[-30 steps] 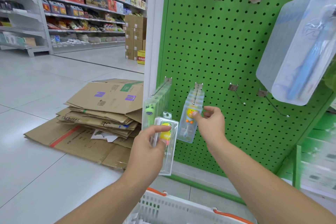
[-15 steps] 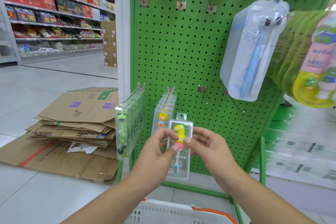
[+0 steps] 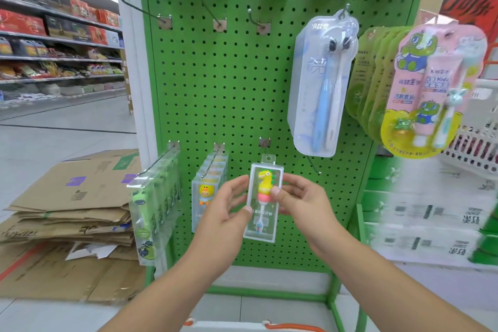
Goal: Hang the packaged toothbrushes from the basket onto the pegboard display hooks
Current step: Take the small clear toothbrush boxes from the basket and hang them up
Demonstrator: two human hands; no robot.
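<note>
A clear toothbrush package with a yellow dinosaur handle stands upright in front of the green pegboard. My left hand pinches its left side and my right hand pinches its right side. Its hang tab sits just below an empty hook. On the hooks to the left hang a row of duck toothbrush packages and a row of green frog packages. The white basket with orange handles shows only its rim at the bottom edge.
A large blue toothbrush pack and a pink kids' toothpaste set hang at the right. Three empty hooks jut from the upper board. Flattened cardboard lies on the floor at left. A white basket stands far right.
The package went from my left hand alone beside the frog row to both hands, rising toward the third hook. My right hand left the duck package. The view shifted right.
</note>
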